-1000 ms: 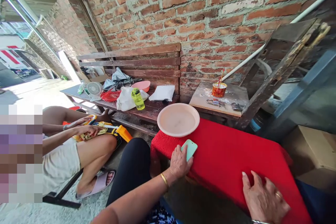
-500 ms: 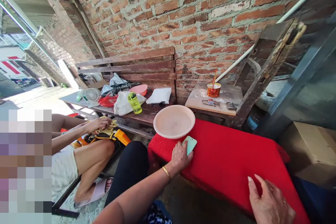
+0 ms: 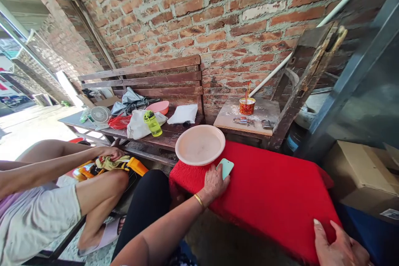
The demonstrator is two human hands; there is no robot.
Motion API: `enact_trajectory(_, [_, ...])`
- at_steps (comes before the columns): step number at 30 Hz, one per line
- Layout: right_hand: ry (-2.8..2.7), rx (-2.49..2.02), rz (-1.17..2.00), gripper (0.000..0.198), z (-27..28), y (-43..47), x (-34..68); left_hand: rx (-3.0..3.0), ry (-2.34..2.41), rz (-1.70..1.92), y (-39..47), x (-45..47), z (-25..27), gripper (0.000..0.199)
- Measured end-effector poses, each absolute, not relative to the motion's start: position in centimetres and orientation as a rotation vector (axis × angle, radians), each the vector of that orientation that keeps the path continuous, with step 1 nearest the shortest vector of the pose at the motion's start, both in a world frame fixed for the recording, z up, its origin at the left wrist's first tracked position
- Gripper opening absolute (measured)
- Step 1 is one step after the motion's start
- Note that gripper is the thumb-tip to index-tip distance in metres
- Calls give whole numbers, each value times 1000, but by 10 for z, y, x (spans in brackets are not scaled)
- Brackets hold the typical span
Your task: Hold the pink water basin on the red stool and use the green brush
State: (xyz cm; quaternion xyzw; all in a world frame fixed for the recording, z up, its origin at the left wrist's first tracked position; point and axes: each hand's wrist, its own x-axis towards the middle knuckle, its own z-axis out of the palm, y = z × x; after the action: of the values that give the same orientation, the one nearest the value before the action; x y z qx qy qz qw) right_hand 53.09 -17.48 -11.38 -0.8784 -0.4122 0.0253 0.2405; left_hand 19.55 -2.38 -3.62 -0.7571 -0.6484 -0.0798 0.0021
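My left hand (image 3: 215,182), with a gold bracelet at its wrist, grips a flat mint-green piece with rounded corners (image 3: 227,168). A small dark spot shows near its far edge; I cannot tell its exact kind. It is at the red cloth (image 3: 264,195) covering the table in front of me. Just beyond my fingers stands a shallow pale pink basin (image 3: 201,147), its inside looking bare. At the near right end of the cloth, my right hand (image 3: 339,243) has its fingers spread and holds nothing; its lower part runs out of view.
Behind the basin, a wooden bench (image 3: 168,135) carries a green bottle (image 3: 152,124), bags and a fan (image 3: 100,114). A small table (image 3: 224,122) holds a red pot (image 3: 247,107) and padlocks (image 3: 266,124). A cardboard box (image 3: 364,170) stands right. A seated person's hand (image 3: 114,153) is left.
My right hand has shifted right and downward along the cloth's edge. My left hand keeps its grip on the mint-green piece. The whole view has swung slightly.
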Motion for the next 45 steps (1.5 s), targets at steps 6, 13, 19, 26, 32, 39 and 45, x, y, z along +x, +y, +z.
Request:
enact_trajectory(6, [-999, -2541, 38, 75, -78, -174, 511, -2765, -1637, -303, -79, 264, -57, 73])
enact_trajectory(13, [-945, -2635, 180, 75, -43, -172, 492, -2514, -1932, -218, -24, 229, -27, 56])
enact_trajectory(19, [-935, -2630, 124, 73, -38, -172, 487, -2441, -1972, -220, -16, 252, -31, 56])
enact_trajectory(26, [-946, -2622, 75, 67, -38, -173, 485, -2996, -1409, -174, -72, 295, -32, 69])
enact_trajectory(32, [-944, -2617, 81, 73, -43, -172, 487, -2873, -1642, -104, -74, 290, -30, 69])
enact_trajectory(39, [-982, -2660, 106, 74, -36, -174, 485, -3170, -1081, -150, -136, 291, -37, 77])
enact_trajectory(45, [-986, -2653, 115, 77, -35, -175, 484, -2853, -1549, -367, -111, 170, -34, 61])
